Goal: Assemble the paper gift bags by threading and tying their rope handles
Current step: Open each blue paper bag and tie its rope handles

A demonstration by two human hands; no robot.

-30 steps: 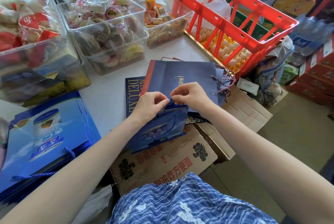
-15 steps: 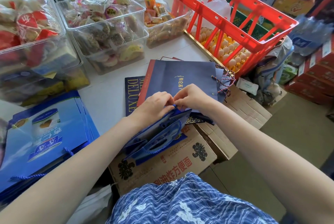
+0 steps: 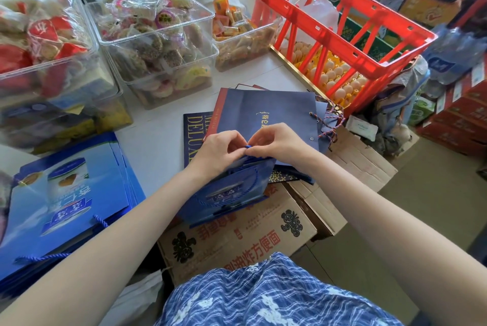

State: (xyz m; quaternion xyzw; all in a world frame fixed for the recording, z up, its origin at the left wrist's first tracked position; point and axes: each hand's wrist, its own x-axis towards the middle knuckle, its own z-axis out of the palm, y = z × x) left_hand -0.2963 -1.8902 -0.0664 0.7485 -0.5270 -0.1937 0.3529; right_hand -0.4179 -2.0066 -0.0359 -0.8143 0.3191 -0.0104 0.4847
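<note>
A flat blue paper gift bag [image 3: 232, 191] hangs off the table's front edge over a cardboard box. My left hand [image 3: 218, 150] and my right hand [image 3: 279, 141] meet at its top edge. Both pinch the blue rope handle [image 3: 247, 147] there; its loop curves down across the bag's face. Behind my hands lies a pile of dark navy bags [image 3: 268, 109] with red-and-blue twisted ropes [image 3: 330, 121] at their right end. To the left sits a stack of bright blue bags [image 3: 66, 194] with a blue rope handle sticking out.
Clear plastic bins of wrapped snacks [image 3: 155, 41] line the back of the white table [image 3: 155, 141]. A red crate [image 3: 340, 22] stands over trays of eggs at the right. Cardboard boxes [image 3: 237, 241] stand below the table edge, with more cartons at the far right.
The blue bag swung from flat to tilted and back to hanging flat. My fingers stayed together at its top edge, working the rope end.
</note>
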